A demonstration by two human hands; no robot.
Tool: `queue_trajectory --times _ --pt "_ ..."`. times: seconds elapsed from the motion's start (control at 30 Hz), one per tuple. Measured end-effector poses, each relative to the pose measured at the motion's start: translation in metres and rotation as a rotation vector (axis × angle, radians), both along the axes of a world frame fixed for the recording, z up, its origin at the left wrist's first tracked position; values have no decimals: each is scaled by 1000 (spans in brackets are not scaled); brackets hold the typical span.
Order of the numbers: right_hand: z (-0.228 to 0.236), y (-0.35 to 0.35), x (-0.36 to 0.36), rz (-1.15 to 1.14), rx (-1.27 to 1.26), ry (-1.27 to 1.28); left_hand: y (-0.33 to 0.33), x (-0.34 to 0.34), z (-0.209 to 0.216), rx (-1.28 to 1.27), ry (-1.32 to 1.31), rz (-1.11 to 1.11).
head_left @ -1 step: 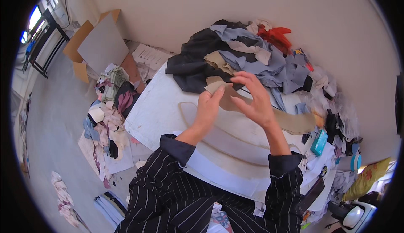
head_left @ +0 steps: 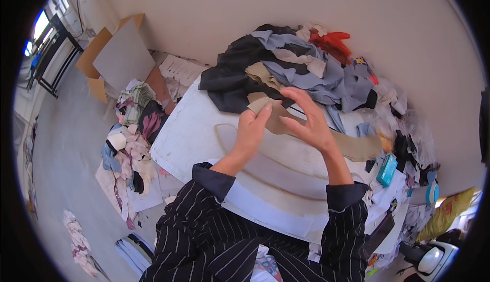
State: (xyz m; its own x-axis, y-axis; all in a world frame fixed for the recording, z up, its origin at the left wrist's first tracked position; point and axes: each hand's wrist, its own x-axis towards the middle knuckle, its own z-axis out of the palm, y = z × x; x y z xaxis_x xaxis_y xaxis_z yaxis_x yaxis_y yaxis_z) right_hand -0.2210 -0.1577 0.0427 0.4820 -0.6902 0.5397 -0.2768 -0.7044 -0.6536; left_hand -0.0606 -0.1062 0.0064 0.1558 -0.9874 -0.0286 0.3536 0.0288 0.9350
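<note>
My left hand [head_left: 251, 131] pinches the upper left end of a khaki curved fabric strip [head_left: 356, 147] between thumb and fingers. That strip runs right, passing behind my right hand [head_left: 312, 124], and its far end lies on the white table [head_left: 178, 129]. The right hand is beside the held end, its thumb and fingers spread apart. A paler piece shows at the pinched end; whether it is a separate layer I cannot tell. Under my wrists lies a whitish curved panel with a tan edge [head_left: 278, 171]. Nearer to me is a plain white curved piece [head_left: 270, 211].
Behind my hands rises a heap of black and grey-blue cloth [head_left: 316, 78], with red fabric [head_left: 332, 45] on it. A teal box [head_left: 387, 171] and a capped jar [head_left: 424, 195] stand right. Scraps [head_left: 125, 154] and a cardboard box [head_left: 120, 52] are left.
</note>
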Motion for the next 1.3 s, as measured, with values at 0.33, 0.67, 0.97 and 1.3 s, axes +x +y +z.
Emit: queue_trajectory --times 0.33,0.67,0.97,1.3 --pt "10 55 -227 -329 566 377 -6 -9 0 -32 -19 -54" --pt "-13 184 -166 -255 1107 37 79 77 -29 291 -183 -137" --pt "-38 159 -130 -201 1107 41 58 96 -41 312 -474 114" --pt "-39 140 -111 -207 973 207 39 110 -60 266 -801 233"
